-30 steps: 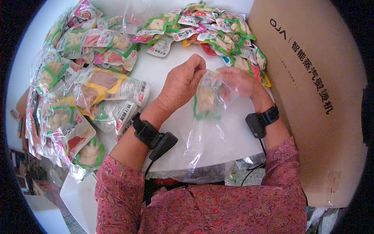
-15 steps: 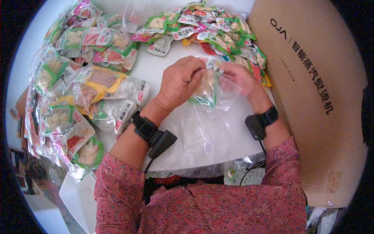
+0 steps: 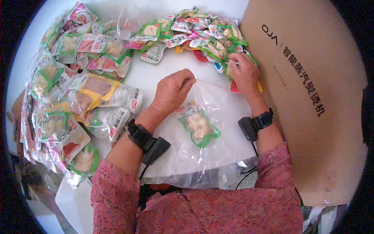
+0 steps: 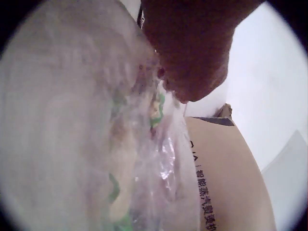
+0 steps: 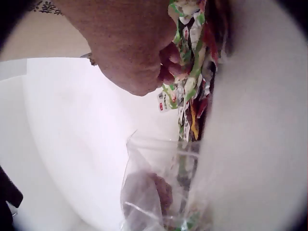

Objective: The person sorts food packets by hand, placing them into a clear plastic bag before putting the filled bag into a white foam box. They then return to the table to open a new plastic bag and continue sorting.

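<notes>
My left hand [image 3: 173,89] pinches the top edge of a clear plastic bag [image 3: 208,93] between thumb and fingers. Inside the bag lies a green-edged food packet [image 3: 200,126] with pale pieces showing through its window. In the left wrist view the bag film [image 4: 57,120] hangs below the hand [image 4: 192,48]. Out at the right end of the packet pile [image 3: 224,37], my right hand [image 3: 246,74] has its fingers bent at the packets. In the right wrist view the fingertips [image 5: 171,65] overlap the packets; I cannot tell whether they grip one.
Filled clear bags of packets [image 3: 109,87] are heaped along the left side of the white table [image 3: 156,70]. A large brown cardboard box [image 3: 304,109] stands close on the right. Another clear bag [image 3: 130,19] lies at the back.
The green-edged packet has slid down deeper into the bag. My right hand has left the bag opening and moved up and right to the pile, while the left hand keeps its pinch.
</notes>
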Available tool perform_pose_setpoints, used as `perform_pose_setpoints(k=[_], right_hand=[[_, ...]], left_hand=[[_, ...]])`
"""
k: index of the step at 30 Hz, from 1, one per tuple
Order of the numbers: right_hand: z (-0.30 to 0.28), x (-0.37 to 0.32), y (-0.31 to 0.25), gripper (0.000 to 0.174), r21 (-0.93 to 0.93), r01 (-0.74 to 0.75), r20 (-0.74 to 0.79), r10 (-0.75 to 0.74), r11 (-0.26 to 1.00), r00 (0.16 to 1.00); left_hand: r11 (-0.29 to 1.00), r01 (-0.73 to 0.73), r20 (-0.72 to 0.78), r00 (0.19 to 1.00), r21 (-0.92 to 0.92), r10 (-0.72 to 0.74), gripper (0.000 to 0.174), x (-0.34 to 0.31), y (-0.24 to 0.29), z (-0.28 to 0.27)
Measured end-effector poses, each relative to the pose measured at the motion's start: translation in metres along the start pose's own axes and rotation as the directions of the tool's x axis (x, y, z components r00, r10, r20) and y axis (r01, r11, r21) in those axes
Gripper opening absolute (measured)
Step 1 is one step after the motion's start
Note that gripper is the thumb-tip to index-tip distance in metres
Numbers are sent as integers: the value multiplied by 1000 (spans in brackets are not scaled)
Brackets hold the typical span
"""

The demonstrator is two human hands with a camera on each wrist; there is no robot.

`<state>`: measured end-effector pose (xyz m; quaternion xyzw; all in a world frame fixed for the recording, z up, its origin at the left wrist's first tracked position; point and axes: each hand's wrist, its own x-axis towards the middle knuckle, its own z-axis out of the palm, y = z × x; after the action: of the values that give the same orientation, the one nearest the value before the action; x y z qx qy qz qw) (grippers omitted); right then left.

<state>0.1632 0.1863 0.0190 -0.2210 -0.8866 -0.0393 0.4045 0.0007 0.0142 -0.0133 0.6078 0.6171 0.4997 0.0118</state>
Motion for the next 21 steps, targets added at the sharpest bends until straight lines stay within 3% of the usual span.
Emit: perform_pose_setpoints(k=[1, 2, 4, 5, 7, 11, 13, 14, 15, 16, 17, 18, 19, 20, 21], right_hand=[[-4, 1, 2, 30, -34, -76, 111, 80, 997, 991], [-5, -1, 3, 30, -37, -71, 109, 75, 997, 991], [-7, -4, 1, 39, -177, -136, 330, 189, 975, 925], [-6, -7, 2, 39, -178, -133, 332, 187, 975, 925], [0, -15, 9, 50, -262, -99, 401, 202, 960, 894], [-1, -9, 14, 41, -298, -45, 466, 186, 954, 865], [-16, 10, -14, 33, -428, -277, 472, 474, 860, 744], [-17, 9, -16, 33, -428, -276, 472, 473, 861, 744], [-18, 5, -19, 28, -316, -233, 305, 331, 920, 893], [-18, 4, -21, 24, -213, -157, 104, 182, 964, 978], [-17, 3, -21, 24, -210, -153, 105, 178, 966, 979], [-15, 2, -22, 23, 102, -240, 76, 233, 965, 970], [-14, 1, -22, 22, 405, -296, 68, 294, 865, 953], [-13, 0, -24, 22, 408, -295, 69, 293, 864, 953], [-16, 1, -30, 23, 655, -394, 149, 401, 645, 904]], left_hand=[[999, 39, 64, 997, -9, -38, 12, -1, 0, 1], [999, 37, 59, 998, -11, -36, 12, -1, -1, 2], [990, 120, 177, 979, -77, -105, 16, -2, -1, 3], [990, 121, 175, 979, -78, -106, 16, -2, -4, 4], [937, 264, 262, 944, -230, -201, 21, -1, -10, 7], [870, 273, 223, 955, -411, -194, 22, -2, -12, 10], [849, 192, 142, 980, -492, -140, 19, -2, -12, 12], [850, 191, 140, 980, -491, -140, 19, -2, -12, 12], [832, 206, 168, 976, -514, -138, 15, -2, -12, 12], [815, 222, 195, 971, -536, -136, 13, -2, -12, 12], [816, 222, 191, 972, -535, -139, 13, -2, -12, 12], [809, 233, 220, 967, -540, -132, 12, -3, -13, 13], [801, 245, 250, 960, -546, -124, 12, -3, -14, 13], [802, 247, 249, 960, -544, -126, 12, -4, -15, 12], [827, 296, 332, 932, -478, -142, 13, -3, -15, 10]])
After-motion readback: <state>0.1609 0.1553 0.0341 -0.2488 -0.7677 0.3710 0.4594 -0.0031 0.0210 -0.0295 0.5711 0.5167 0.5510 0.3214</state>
